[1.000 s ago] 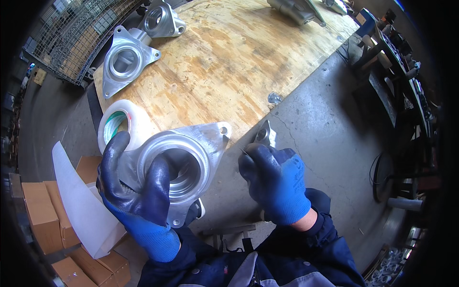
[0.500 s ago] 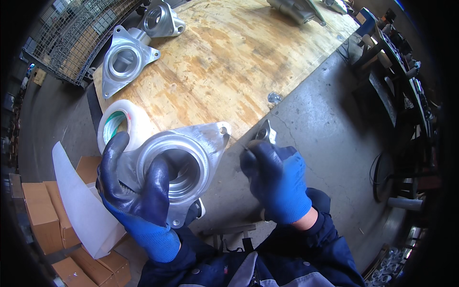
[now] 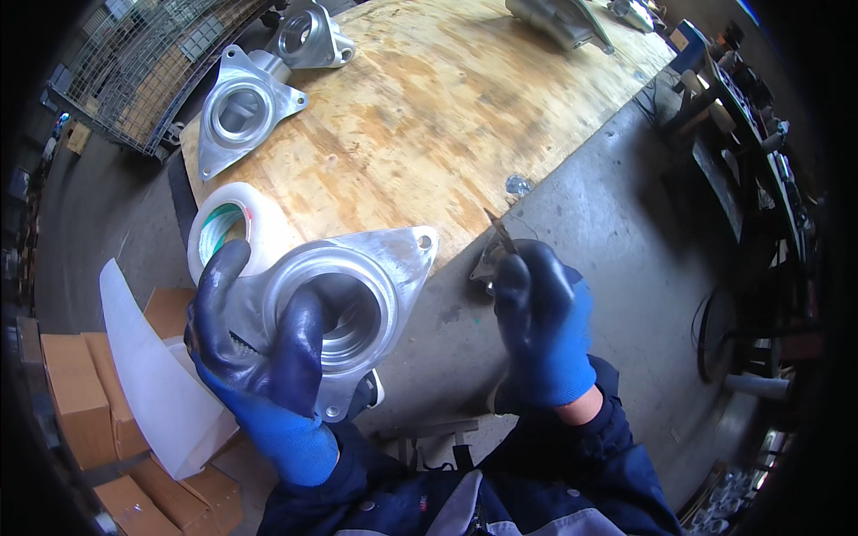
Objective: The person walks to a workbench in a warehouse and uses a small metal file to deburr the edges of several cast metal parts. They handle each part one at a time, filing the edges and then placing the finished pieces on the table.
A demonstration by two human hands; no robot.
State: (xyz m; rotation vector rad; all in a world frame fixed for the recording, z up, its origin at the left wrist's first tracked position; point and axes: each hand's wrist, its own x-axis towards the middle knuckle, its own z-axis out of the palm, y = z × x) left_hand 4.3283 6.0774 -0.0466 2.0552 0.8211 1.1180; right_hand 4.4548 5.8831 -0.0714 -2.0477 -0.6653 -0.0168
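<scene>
My left hand (image 3: pixel 255 362), in a blue glove with a dark coated palm, grips a silvery metal flanged casting (image 3: pixel 404 259). The thumb reaches into its round bore, and the fingers wrap the far left side. The casting is tilted at the table's near edge, one drilled corner pointing right. My right hand (image 3: pixel 543 326), gloved alike, is closed around a thin, pointed tool (image 3: pixel 502 232), its tip up and clear of the casting. Its exact kind does not show. Just beyond the left fingers stands a roll of clear tape (image 3: pixel 261 219) with a green inner core.
Two similar castings (image 3: pixel 239 112) rest at the table's far left. Another metal part (image 3: pixel 559 22) lies at the back of the wooden tabletop (image 3: pixel 402 116). A crumpled clear piece (image 3: pixel 518 185) sits by the right edge. Cardboard boxes (image 3: pixel 80 384) and a white sheet (image 3: pixel 147 366) are lower left.
My right hand has moved away from the casting, to the right, and the pointed tool now shows above its fingers. My left hand and the casting have barely shifted.
</scene>
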